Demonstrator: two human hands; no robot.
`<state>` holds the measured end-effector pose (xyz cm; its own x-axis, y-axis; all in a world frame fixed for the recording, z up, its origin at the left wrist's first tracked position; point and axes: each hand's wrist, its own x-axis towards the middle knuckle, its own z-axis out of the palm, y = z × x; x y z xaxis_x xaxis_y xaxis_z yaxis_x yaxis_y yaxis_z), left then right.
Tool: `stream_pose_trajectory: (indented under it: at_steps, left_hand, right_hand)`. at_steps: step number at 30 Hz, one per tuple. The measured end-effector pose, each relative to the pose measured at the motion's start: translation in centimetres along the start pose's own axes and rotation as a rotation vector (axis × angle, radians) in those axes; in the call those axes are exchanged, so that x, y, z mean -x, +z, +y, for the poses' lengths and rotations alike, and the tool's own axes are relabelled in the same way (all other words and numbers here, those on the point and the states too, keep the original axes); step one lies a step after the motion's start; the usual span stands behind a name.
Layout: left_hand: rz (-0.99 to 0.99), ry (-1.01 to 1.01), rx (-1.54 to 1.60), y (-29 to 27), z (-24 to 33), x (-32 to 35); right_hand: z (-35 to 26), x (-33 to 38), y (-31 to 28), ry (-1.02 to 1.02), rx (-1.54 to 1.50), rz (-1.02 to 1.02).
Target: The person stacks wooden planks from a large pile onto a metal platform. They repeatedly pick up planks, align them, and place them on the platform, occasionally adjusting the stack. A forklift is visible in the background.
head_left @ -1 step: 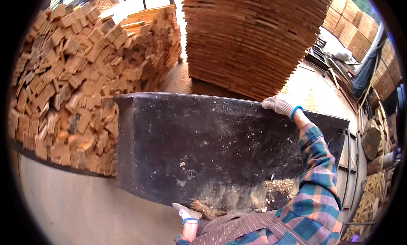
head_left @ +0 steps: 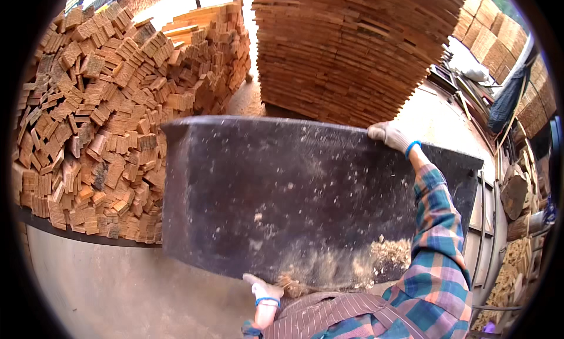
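Note:
I hold a large black tray (head_left: 282, 186), tilted up in front of me. My left hand (head_left: 263, 289), in a white glove, grips its near edge at the bottom. My right hand (head_left: 390, 136), also gloved, grips the far rim at the upper right, with my plaid sleeve stretched across the tray. Sawdust and small wood scraps (head_left: 376, 260) are gathered in the tray's lower right part, close to my body.
A big heap of short wooden blocks (head_left: 100, 122) rises on the left, right beside the tray. A tall stack of planks (head_left: 352, 45) stands straight ahead. Logs and metal rails (head_left: 517, 221) line the right side. Concrete floor (head_left: 106, 286) shows at lower left.

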<state>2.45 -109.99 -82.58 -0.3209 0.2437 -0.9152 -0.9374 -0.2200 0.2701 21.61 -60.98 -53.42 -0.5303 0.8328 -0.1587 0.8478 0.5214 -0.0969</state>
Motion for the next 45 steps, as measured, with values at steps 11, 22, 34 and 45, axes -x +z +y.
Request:
stream_pose_trajectory:
  at_steps: [11,22,34,45]
  left_hand:
    - [-0.413,-0.017,-0.053,23.0,8.3,2.5]
    - [-0.082,0.310,-0.102,34.1,12.7,0.4]
    - [0.298,0.449,-1.643,35.2,17.4,3.5]
    - [-0.128,0.083,-0.221,40.0,21.0,1.7]
  right_hand:
    - [3.6,-23.1,-0.9,0.329,0.066,0.059]
    - [4.7,-35.8,1.4,0.191,0.095,-0.074]
    - [3.8,-39.9,2.3,0.092,-0.395,-0.130]
    - [-0.1,-42.3,-4.8,0.380,-0.172,-0.285]
